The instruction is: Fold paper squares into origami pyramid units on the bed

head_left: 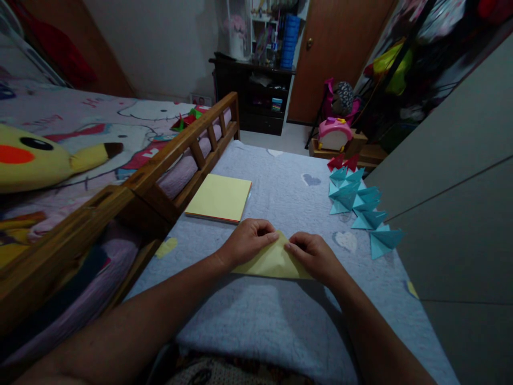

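Observation:
A yellow sheet of paper [272,263], folded into a triangle, lies on the pale blue quilt [256,315] in front of me. My left hand [246,240] rests on its left side with fingers curled, pinching the top corner. My right hand [316,255] presses on the right side, fingertips meeting the left hand's at the peak. A stack of yellow square paper [219,198] lies beyond my left hand. Several folded blue paper triangles [360,206], with red ones [343,161] at the far end, lie in a row to the right.
A wooden bed rail [160,171] runs along the left, with a cartoon-print bed [100,128] and a yellow plush toy [36,158] behind it. A grey wall panel [460,203] stands close on the right. A dark cabinet [256,91], a brown door [336,53] and a pink toy [335,131] stand farther back.

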`<state>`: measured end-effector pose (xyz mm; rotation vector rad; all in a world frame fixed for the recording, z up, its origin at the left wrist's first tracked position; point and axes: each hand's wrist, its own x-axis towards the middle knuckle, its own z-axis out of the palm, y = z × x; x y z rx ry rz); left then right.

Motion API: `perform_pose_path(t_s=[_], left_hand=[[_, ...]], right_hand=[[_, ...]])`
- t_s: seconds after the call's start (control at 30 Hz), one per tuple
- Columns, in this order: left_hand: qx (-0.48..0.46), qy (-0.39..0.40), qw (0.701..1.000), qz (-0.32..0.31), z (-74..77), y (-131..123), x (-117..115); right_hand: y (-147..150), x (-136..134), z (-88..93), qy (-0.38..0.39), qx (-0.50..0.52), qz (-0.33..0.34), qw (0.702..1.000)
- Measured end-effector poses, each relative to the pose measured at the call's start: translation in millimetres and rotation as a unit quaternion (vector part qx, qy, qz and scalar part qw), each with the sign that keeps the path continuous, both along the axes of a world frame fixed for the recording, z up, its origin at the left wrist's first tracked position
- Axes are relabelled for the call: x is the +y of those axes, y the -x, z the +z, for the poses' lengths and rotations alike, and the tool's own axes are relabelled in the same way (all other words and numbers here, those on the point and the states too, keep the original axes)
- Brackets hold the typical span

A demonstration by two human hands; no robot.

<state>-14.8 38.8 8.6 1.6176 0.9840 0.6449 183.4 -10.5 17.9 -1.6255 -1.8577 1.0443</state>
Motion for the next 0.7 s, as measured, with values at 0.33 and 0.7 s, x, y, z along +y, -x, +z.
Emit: perform_pose_path(t_s=[0.33,0.7], left_hand=[[0.143,-0.107,0.983,-0.034,-2.8,-9.0,12.3],[0.229,-0.186,0.956,0.005,-9.0,-33.2,19.9]], right_hand=[[2.6,2.5,-9.3,-0.088,-0.227,0.024,0.970],[-0.4,-2.7,-16.1,-0.193,-0.162,0.107,0.962]])
